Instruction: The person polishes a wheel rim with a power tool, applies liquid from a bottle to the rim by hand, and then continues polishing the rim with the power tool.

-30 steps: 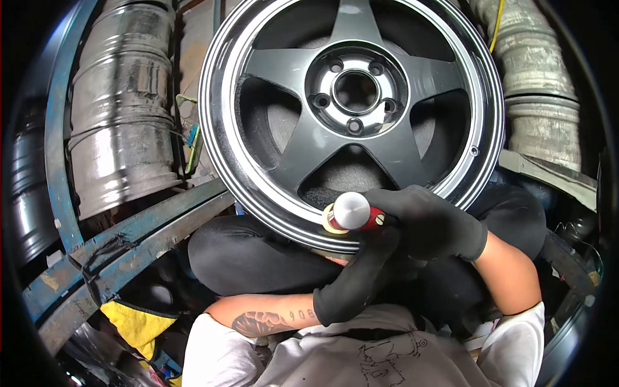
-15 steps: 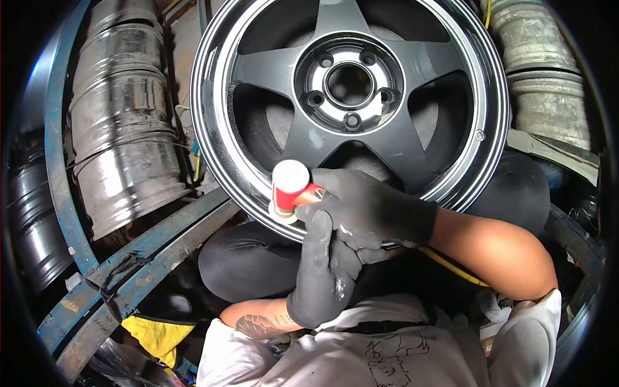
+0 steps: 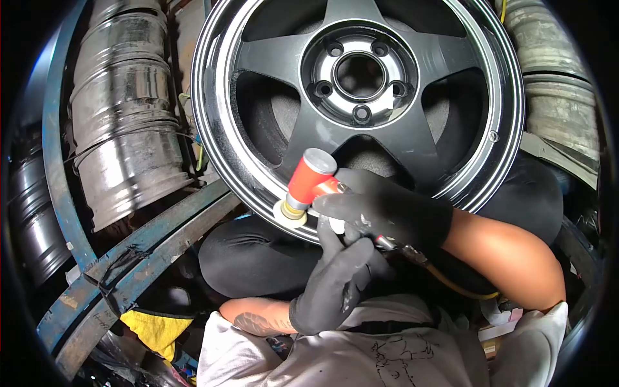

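A dark grey five-spoke wheel (image 3: 451,61) with a polished lip leans over the person's crossed legs. In my gloved right hand (image 3: 387,209) is a red air tool (image 3: 309,177), its head tilted to the right at the top. The tool's pale round pad (image 3: 290,215) rests at the lower-left part of the rim. Below the right hand, my gloved left hand (image 3: 332,280) has its fingers curled close to the tool's handle. A small white thing (image 3: 336,224) shows at its fingertips, too small to make out.
Stacked metal wheel barrels (image 3: 126,129) stand at the left, with more (image 3: 558,97) at the upper right. A blue metal frame (image 3: 148,235) crosses the lower left, near a yellow cloth (image 3: 153,332). An air hose (image 3: 454,286) runs from the tool past the right forearm.
The tool has tilted, its top leaning right, and its pad shows more. My left hand has dropped slightly away from the right hand. The wheel appears shifted a little to the right.
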Tool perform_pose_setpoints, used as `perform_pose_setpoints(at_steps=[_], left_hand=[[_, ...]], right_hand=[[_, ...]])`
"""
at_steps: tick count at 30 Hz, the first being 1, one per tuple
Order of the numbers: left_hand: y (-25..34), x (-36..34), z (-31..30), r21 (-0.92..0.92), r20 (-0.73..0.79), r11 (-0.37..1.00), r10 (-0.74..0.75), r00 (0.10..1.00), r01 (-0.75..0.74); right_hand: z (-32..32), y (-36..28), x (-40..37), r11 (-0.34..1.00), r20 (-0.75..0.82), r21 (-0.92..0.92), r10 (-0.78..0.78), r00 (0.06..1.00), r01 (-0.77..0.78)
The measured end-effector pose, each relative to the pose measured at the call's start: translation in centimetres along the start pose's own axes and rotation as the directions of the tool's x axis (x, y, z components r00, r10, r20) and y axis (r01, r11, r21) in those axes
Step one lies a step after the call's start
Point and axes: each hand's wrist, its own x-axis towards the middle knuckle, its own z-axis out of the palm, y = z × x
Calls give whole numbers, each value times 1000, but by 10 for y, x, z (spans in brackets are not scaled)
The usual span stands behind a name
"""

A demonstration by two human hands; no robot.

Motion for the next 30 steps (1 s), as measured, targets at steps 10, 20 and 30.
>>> perform_pose_setpoints(at_steps=[10,20,30], left_hand=[[-17,14,0,-98,332,928,-310,891,360],[-43,33,9,45,349,907,-406,844,418],[-26,6,-3,-54,297,959,-250,922,277]], right_hand=[[-41,-1,-42,969,0,-199,151,989,-148],[-62,-21,-72,683,92,-725,-25,995,84],[-34,-24,-32,894,-32,-398,209,977,-204]])
